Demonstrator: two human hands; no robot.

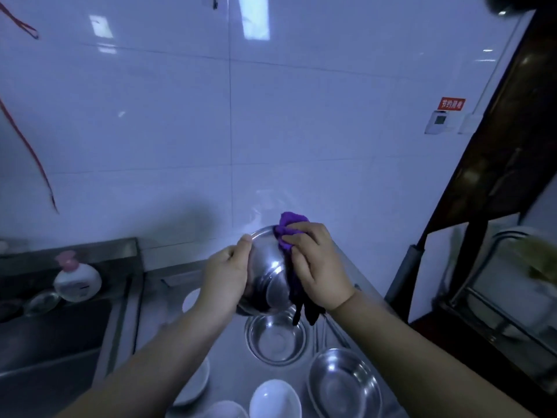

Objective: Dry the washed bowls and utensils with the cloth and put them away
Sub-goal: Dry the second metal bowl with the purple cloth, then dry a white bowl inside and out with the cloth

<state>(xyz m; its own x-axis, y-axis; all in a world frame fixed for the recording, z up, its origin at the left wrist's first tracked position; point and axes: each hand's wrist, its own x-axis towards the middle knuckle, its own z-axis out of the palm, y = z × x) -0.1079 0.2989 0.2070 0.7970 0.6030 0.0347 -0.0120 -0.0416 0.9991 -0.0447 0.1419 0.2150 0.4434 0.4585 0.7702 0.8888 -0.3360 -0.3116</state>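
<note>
I hold a steel bowl tilted on its side above the counter, its base turned toward me. My left hand grips its left rim. My right hand presses a purple cloth against the bowl's right side; the cloth's dark end hangs down below my wrist. Under them on the steel counter lie two more steel bowls, one in the middle and one at the right, and a white bowl near the bottom edge.
A sink lies at the left with a white pump bottle on its rim and a glass lid beside it. White dishes sit partly under my left forearm. A dark wooden frame and a wire rack stand at the right. The white tiled wall is straight ahead.
</note>
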